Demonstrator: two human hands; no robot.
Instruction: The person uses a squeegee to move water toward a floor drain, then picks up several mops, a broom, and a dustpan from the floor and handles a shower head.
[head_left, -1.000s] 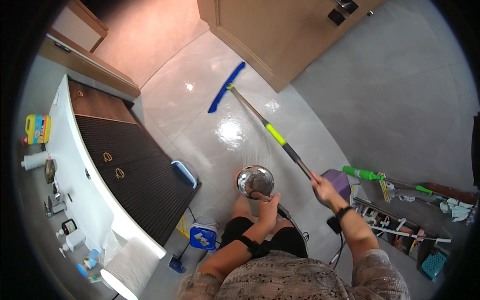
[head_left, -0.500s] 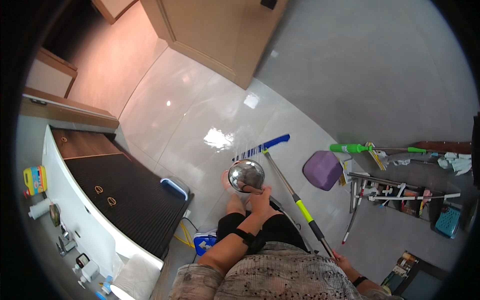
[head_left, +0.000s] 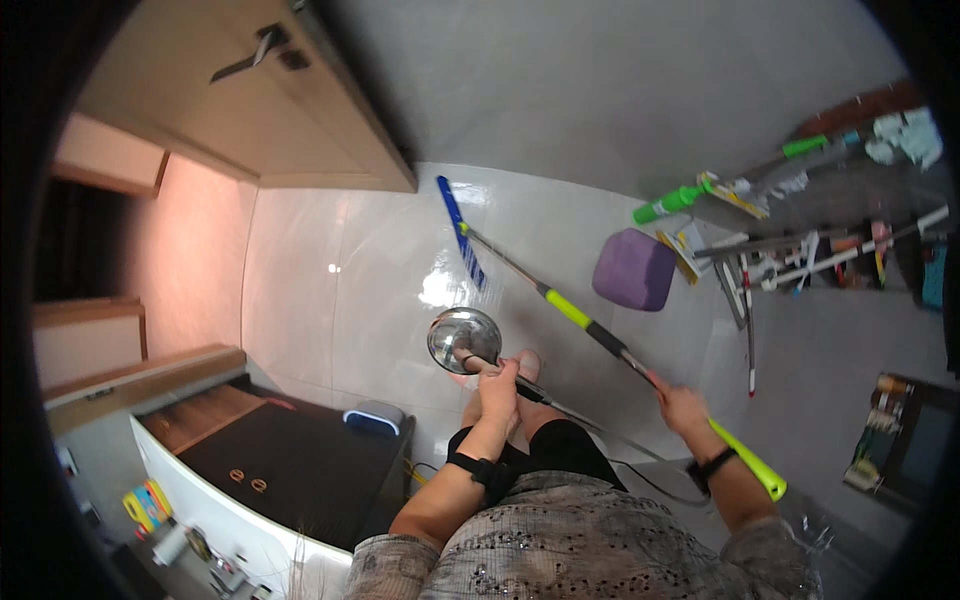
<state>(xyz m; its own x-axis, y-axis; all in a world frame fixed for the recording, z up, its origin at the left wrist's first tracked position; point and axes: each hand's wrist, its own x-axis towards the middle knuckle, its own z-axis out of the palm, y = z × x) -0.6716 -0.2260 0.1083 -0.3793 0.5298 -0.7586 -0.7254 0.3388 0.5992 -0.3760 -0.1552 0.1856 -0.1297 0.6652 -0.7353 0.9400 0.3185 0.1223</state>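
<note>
My left hand (head_left: 500, 390) is closed around the handle of a round chrome shower head (head_left: 464, 340), held over the floor in front of my legs. Its metal hose (head_left: 625, 445) trails off to the lower right. My right hand (head_left: 684, 408) grips the pole of a long-handled floor brush with yellow-green and black sections. The end of that pole (head_left: 748, 460) sticks out past my wrist. Its long blue head (head_left: 462, 235) lies on the wet, shiny tiles (head_left: 380, 260), in line with the wooden door's corner. I cannot make out water leaving the shower head.
A purple stool (head_left: 634, 270) stands right of the pole. Along the right wall are a green-handled mop (head_left: 668, 205) and several other poles. At left, the open wooden door (head_left: 250, 100) stands above a dark-fronted vanity (head_left: 310, 470), with a white and blue container (head_left: 374, 418) beside it.
The blue brush head has moved forward and left, toward the door, and has swung round. My right hand has come forward with the pole. The whole view has also turned.
</note>
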